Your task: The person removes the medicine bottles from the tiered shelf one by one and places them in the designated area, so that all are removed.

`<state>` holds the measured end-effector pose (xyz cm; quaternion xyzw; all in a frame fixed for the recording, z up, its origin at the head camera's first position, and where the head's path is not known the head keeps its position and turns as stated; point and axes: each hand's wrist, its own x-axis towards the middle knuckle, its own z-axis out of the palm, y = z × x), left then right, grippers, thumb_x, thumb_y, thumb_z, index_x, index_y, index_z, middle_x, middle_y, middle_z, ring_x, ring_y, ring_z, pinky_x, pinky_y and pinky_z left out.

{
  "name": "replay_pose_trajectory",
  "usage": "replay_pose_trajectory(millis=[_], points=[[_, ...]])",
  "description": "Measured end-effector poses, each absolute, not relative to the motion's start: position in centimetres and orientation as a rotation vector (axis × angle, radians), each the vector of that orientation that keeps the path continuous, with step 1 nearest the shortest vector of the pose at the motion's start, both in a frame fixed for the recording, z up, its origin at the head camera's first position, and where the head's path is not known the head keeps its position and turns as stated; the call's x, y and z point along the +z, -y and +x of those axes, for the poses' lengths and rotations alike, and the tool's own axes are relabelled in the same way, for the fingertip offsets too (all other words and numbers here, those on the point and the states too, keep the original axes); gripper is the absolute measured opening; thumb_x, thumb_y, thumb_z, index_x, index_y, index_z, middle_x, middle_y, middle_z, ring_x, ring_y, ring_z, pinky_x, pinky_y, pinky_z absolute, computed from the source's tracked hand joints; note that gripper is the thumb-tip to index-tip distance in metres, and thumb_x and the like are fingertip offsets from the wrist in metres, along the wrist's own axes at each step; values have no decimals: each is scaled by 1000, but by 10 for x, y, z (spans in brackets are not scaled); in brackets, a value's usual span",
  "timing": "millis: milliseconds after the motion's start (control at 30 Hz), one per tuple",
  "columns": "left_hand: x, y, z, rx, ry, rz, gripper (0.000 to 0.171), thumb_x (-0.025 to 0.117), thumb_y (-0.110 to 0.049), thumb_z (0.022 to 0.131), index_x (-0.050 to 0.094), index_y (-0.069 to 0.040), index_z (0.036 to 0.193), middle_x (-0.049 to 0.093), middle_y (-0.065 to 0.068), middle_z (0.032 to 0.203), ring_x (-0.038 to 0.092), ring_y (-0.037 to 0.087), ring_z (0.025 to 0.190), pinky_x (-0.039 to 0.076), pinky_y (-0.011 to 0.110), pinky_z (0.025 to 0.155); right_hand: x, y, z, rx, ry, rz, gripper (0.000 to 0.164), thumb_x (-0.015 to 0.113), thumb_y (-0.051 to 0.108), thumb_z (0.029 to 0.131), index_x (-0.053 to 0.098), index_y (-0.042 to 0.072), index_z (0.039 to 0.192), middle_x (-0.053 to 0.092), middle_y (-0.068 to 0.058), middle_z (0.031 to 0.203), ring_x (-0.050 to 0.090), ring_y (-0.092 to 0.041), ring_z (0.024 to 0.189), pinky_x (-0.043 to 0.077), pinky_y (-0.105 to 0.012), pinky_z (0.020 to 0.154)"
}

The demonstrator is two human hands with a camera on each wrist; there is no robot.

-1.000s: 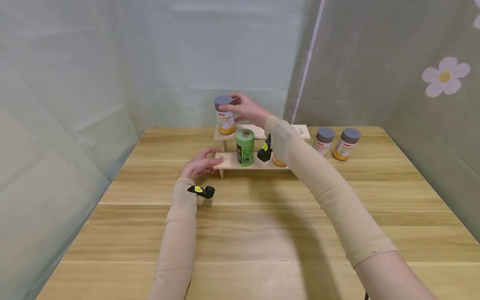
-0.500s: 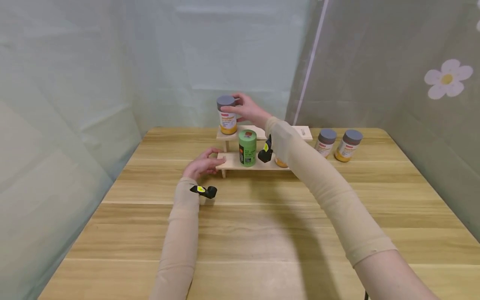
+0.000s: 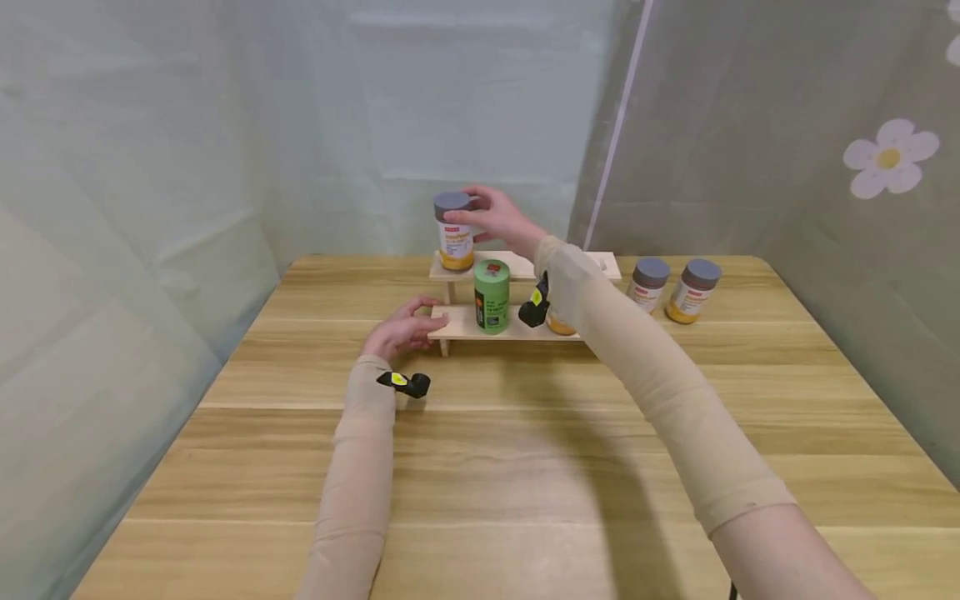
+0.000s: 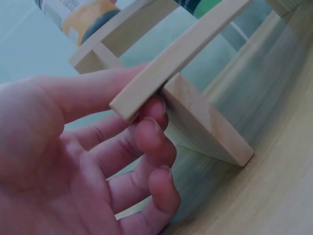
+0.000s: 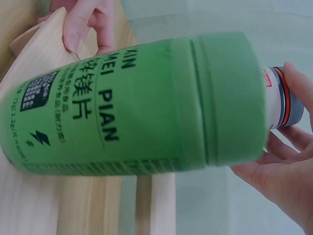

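Observation:
My right hand (image 3: 498,221) grips the grey lid of a white-and-orange supplement bottle (image 3: 455,243), which stands upright at the left end of the upper shelf of a two-tier wooden rack (image 3: 525,325). With thumb above and fingers below, my left hand (image 4: 112,142) pinches the left end of the lower shelf board (image 4: 181,49). A green supplement bottle (image 5: 132,105) stands on that lower shelf, close in front of the right wrist camera. Another orange-based bottle (image 3: 561,325) on the lower shelf is mostly hidden by my right wrist.
Two more grey-lidded bottles stand on the wooden table (image 3: 465,467) right of the rack: a nearer one (image 3: 647,283), partly behind my sleeve, and an outer one (image 3: 693,290). Pale curtains (image 3: 465,100) hang behind and at both sides.
Both hands keep their holds and the bottles stay in place. Only the whole head view shifts slightly.

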<state>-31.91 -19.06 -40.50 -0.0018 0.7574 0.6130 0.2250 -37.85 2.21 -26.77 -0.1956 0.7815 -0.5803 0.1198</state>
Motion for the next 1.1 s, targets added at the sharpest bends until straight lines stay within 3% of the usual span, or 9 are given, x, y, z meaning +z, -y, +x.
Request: replay_pose_trajectory(millis=[400, 733, 933, 1100], points=[[-406, 195, -317, 1760, -1984, 34, 51, 61, -18, 96, 35, -17, 140, 58, -4, 93, 57, 7, 70, 50, 22, 67, -247, -52, -372, -1784, -2297, -513, 59, 67, 26, 91, 40, 15, 143, 49, -12, 142, 51, -24, 127, 48, -46, 101], [-407, 197, -320, 1741, -1993, 30, 53, 62, -20, 95, 34, -18, 141, 59, -3, 98, 61, 8, 75, 51, 22, 69, -232, -81, -370, -1851, -2326, -419, 56, 67, 28, 91, 42, 16, 140, 51, -11, 140, 52, -22, 124, 46, -47, 103], [-408, 198, -320, 1709, -2007, 24, 59, 62, -19, 95, 29, -17, 145, 57, -2, 99, 59, 8, 74, 52, 22, 71, -232, -94, -368, -1866, -2352, -380, 55, 68, 29, 90, 44, 17, 138, 53, -9, 137, 53, -21, 122, 46, -48, 103], [-407, 198, -319, 1696, -2006, -13, 72, 62, -20, 95, 18, -12, 152, 53, 2, 112, 60, 8, 81, 52, 22, 76, -230, -102, -365, -1882, -2375, -363, 53, 67, 28, 91, 45, 16, 138, 54, -8, 133, 53, -21, 121, 45, -49, 103]])
